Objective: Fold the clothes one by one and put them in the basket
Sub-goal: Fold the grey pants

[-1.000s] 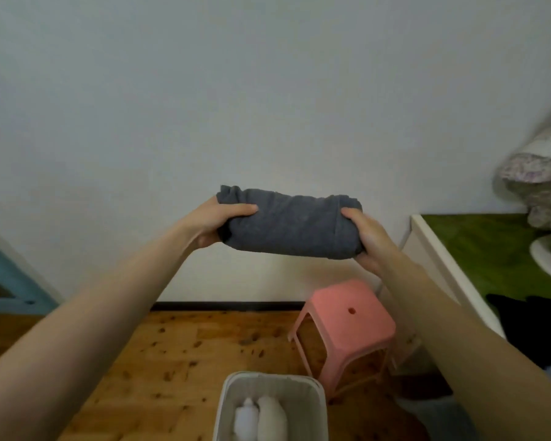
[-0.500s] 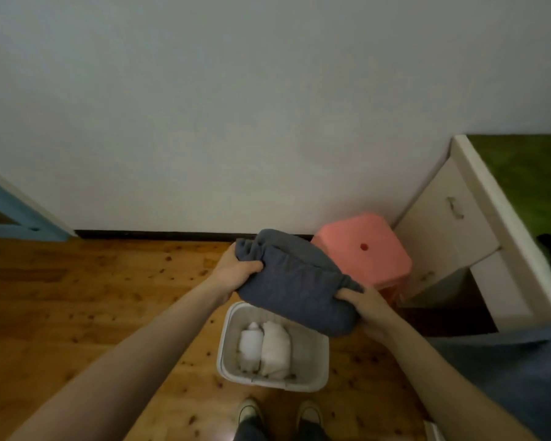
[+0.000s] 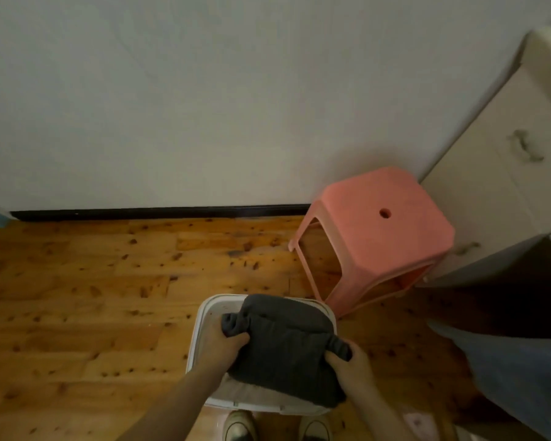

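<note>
Two hands grip one folded dark grey cloth: the left hand squeezes one end, the right hand the other. It is at the mouth of the white plastic basket. Folding looks done; only letting go is left.

dark grey folded cloth, white basket, pink stool, knotty orange-brown floor
</note>
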